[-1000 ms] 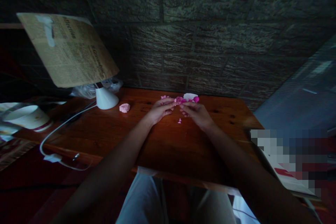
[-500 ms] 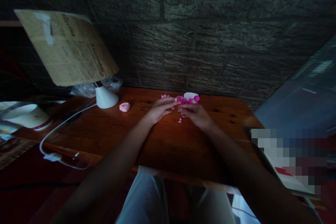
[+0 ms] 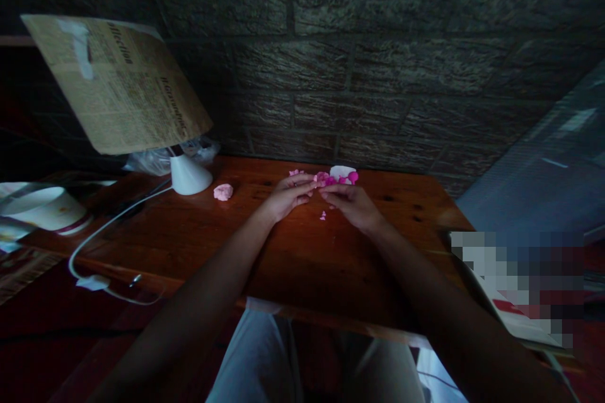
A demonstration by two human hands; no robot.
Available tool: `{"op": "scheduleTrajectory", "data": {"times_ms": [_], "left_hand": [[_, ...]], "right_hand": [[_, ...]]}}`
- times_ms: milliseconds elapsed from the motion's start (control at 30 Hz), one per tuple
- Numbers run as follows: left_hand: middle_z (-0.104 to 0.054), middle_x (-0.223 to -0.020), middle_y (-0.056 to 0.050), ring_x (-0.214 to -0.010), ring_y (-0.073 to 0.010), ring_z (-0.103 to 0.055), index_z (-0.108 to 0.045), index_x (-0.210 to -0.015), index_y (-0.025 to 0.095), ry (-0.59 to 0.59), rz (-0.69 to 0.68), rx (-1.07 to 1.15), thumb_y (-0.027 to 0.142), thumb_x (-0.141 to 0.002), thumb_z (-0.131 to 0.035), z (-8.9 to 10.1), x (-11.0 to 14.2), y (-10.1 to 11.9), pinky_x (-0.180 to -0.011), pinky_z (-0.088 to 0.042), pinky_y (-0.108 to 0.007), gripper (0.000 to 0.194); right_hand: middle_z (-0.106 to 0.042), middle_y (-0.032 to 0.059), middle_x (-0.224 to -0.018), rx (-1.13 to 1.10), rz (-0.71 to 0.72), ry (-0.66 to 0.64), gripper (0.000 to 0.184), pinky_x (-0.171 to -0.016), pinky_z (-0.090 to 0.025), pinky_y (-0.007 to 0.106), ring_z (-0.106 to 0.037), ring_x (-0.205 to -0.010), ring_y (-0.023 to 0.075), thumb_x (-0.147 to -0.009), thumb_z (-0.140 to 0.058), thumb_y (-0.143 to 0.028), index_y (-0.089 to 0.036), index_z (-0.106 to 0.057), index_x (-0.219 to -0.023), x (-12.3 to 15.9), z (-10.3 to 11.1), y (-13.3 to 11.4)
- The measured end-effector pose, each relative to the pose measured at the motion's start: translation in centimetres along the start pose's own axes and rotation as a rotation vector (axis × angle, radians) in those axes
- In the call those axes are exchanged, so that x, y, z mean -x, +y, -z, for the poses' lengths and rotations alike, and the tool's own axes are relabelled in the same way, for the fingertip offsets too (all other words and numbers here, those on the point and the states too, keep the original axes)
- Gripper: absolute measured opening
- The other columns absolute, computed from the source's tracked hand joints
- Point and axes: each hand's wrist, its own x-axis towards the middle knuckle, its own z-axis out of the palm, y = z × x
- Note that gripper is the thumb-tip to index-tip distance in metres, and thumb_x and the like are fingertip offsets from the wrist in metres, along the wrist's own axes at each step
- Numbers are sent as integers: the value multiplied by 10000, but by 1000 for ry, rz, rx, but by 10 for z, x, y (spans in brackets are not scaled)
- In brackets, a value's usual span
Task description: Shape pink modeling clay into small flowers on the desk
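Both my hands rest near the back of a wooden table [image 3: 293, 258], fingertips meeting. My left hand [image 3: 288, 195] and my right hand [image 3: 350, 204] have curled fingers pinched together on small bright pink pieces of clay [image 3: 326, 180]. A white piece [image 3: 343, 172] lies just behind the pink bits. A tiny pink crumb [image 3: 322, 216] sits on the wood between my hands. A pale pink lump [image 3: 223, 192] lies to the left, apart from both hands.
A white lamp base [image 3: 189, 176] with a newspaper-print shade [image 3: 118, 88] stands at the back left, its white cable [image 3: 94, 245] trailing off the table edge. A white cup [image 3: 42, 208] lies far left. A brick wall rises behind. Papers [image 3: 515, 321] lie at right.
Almost nothing has moved; my fingertips have shifted slightly against the pink pieces and the view has drifted a little.
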Motion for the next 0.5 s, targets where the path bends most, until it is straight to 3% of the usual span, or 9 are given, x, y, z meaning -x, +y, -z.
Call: {"op": "scheduleTrajectory", "data": {"times_ms": [333,500], "left_hand": [[-745,-986,-49,-755,-81,-628,-818,-954,179,1,-6,-7,232,-671,-944,-1,0,0,-656,-475,-188,315],[-765,-1015,-64,-746,-76,-619,-815,-951,178,-4,6,-3,238,-685,-938,-2,2,1,-670,-482,-194,300]], "right_hand": [[-722,47,-929,-118,63,51,333,-730,-541,366,-661,-848,209,-680,-853,-429,-223,-681,-877,-2,-4,-1],[-637,1,-798,-126,52,81,379,-656,-475,326,-569,-718,168,-672,-847,-425,-232,-570,-843,-2,-4,-1]]}}
